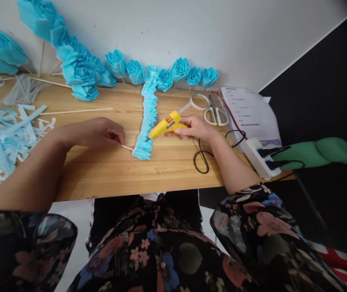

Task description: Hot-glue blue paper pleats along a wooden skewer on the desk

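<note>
A long strip of folded blue petals [149, 109] lies across the wooden table, running from the back toward me. My left hand [108, 132] pinches a thin wooden stick [127, 147], whose far end meets the near left corner of the strip. On the other side, my right hand [193, 126] is wrapped round a yellow hot glue gun [165, 125]. The gun's nozzle points down and left, at the strip's near part; I cannot tell whether it touches. A clear glue stick [185, 108] pokes out of the gun's back.
Finished blue flowers [179, 69] on sticks line the wall. Blue and white scraps [6, 138] heap at the left. Scissors [216, 115], a tape roll [200, 101], papers [248, 109] and a white power strip [260, 158] lie right, with a black cord [202, 156] looping near my right wrist.
</note>
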Available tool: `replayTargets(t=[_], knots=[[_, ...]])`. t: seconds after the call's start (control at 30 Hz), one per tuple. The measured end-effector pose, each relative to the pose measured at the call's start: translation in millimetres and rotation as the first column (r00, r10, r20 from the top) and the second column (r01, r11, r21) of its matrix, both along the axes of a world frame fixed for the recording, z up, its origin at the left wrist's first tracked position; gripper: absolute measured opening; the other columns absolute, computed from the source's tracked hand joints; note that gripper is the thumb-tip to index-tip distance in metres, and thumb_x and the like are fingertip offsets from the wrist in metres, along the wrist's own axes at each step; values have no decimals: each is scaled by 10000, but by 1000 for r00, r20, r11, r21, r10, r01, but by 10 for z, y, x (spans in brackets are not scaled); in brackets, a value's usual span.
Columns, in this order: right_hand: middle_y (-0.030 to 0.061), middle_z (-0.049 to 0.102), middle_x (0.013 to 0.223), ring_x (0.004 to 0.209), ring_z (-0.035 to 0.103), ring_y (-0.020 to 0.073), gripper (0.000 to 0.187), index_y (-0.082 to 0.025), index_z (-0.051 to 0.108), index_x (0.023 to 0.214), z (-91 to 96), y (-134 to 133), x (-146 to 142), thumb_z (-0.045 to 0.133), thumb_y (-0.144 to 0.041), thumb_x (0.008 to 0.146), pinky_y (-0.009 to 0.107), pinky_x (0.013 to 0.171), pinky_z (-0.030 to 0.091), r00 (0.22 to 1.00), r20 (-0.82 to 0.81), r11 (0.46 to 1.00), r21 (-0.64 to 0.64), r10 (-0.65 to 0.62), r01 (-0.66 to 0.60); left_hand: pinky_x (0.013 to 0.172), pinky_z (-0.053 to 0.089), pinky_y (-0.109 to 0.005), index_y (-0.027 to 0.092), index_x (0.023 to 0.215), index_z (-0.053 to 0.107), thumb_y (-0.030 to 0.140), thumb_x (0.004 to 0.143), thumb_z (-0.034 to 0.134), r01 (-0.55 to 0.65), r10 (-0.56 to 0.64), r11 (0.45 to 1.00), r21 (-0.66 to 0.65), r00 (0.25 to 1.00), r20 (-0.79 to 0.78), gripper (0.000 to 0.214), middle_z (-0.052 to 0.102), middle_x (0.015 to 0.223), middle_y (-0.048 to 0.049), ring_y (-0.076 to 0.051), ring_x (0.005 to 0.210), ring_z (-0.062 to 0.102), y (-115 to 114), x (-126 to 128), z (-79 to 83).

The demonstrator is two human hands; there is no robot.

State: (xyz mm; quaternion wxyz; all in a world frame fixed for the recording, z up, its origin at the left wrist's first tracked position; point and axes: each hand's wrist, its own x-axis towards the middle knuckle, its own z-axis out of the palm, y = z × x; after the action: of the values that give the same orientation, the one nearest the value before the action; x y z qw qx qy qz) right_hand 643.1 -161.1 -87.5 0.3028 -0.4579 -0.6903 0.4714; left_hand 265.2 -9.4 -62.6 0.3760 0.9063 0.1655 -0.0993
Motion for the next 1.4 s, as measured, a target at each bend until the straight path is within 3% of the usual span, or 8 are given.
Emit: replayTargets(t=[0.13,0.3,0.57,0.8,1.07,1.4], knots=[[94,888,1127,597,546,63,409,-135,842,1215,-6,5,3,866,-494,1020,260,599,445,1000,-15,1000,-3,0,0,807,509,-255,195,1004,850,434,984,696,1,-1,1000,7,1000,-5,285,829,955,-36,-207,872,664,-2,-7,1],[41,840,929,572,528,71,471,-135,820,1154,-57,13,28,897,-573,998,254,587,435,995,-98,999,7,-31,32,812,514,-255,164,1017,845,431,992,625,-2,2,1000,28,1000,-7,348,827,961,-48,-206,878,684,-48,3,37],[87,888,1110,606,545,63,411,-142,844,1218,-36,17,15,847,-513,1040,252,589,434,1000,-4,1000,26,11,-10,810,517,-258,185,1013,845,521,987,707,-4,4,1000,-2,1000,-16,365,832,967,-55,-221,891,684,-16,0,11],[10,801,858,550,506,68,437,-143,803,1123,-73,32,46,879,-560,1015,252,565,413,983,-160,993,61,-95,106,807,516,-247,173,1042,849,513,1007,710,-27,27,1000,-5,999,-40,369,830,970,-60,-214,893,671,-46,2,51],[68,881,1044,575,530,65,473,-132,835,1243,-94,40,59,904,-531,999,239,556,423,988,-137,996,31,-77,82,794,522,-265,200,994,851,551,980,719,-34,34,999,-19,999,-6,376,827,942,-58,-225,871,694,-28,-14,18],[108,888,1144,630,566,72,403,-131,845,1166,-63,33,45,867,-503,1011,246,594,466,997,-37,997,23,-75,76,796,529,-256,167,995,842,453,1002,668,-7,7,1000,6,1000,8,335,844,964,-63,-209,875,702,-10,-20,-9]])
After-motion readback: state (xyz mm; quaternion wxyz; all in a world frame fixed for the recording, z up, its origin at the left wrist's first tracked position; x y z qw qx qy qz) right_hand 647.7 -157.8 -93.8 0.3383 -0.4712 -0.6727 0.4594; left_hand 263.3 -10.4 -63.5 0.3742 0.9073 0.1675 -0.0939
